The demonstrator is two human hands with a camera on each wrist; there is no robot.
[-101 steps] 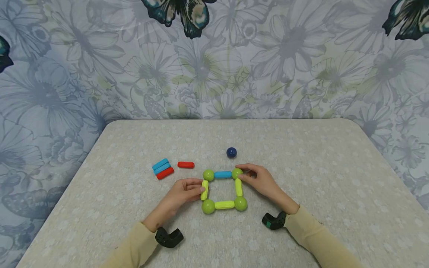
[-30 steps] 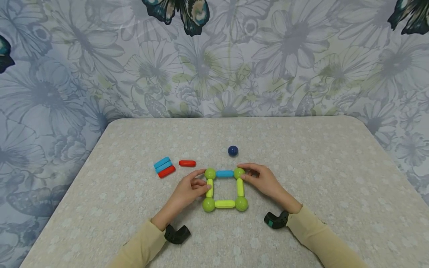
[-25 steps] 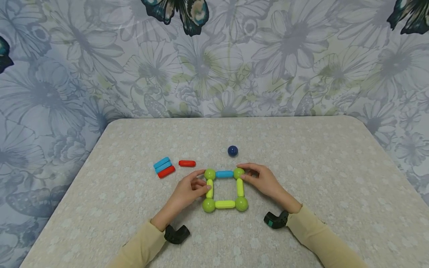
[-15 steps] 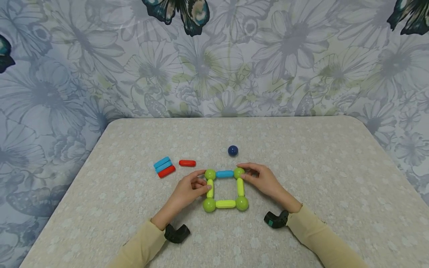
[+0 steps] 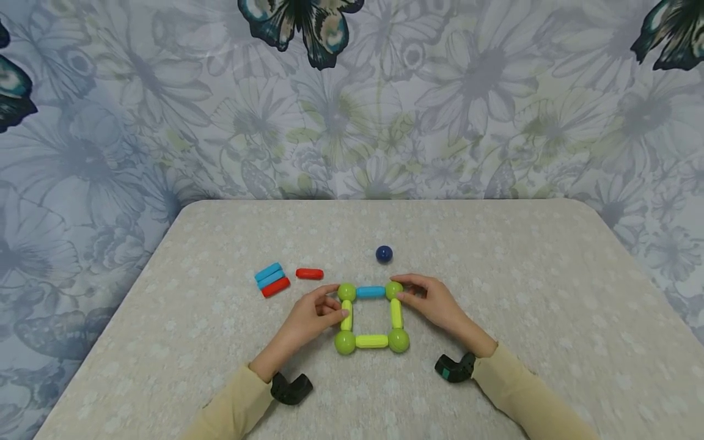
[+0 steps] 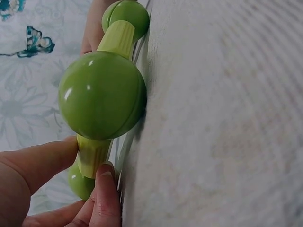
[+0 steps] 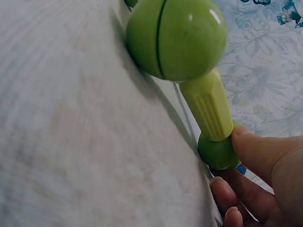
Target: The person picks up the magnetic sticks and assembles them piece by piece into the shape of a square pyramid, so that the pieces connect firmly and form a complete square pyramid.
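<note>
On the table lies a square of green balls [image 5: 398,340] joined by rods, with a blue rod [image 5: 371,292] along its far side and yellow-green rods on the other sides. My left hand [image 5: 309,316] pinches the left yellow-green rod [image 6: 92,156] between thumb and fingers, its index fingertip at the far left green ball [image 5: 346,292]. At the far right green ball [image 7: 217,150], the thumb and fingers of my right hand [image 5: 434,302] grip from the outer side. The near balls are untouched.
Beyond the square sits a dark blue ball [image 5: 384,254]. A single red rod [image 5: 310,274] lies to the far left, beside two light blue rods [image 5: 269,274] and another red rod [image 5: 275,287] placed side by side. A patterned wall stands behind the table.
Earlier the left yellow-green rod stood slightly outside the square; it has swung inward into line between the two left balls. My left index finger has reached the far left ball. The right hand kept its grip.
</note>
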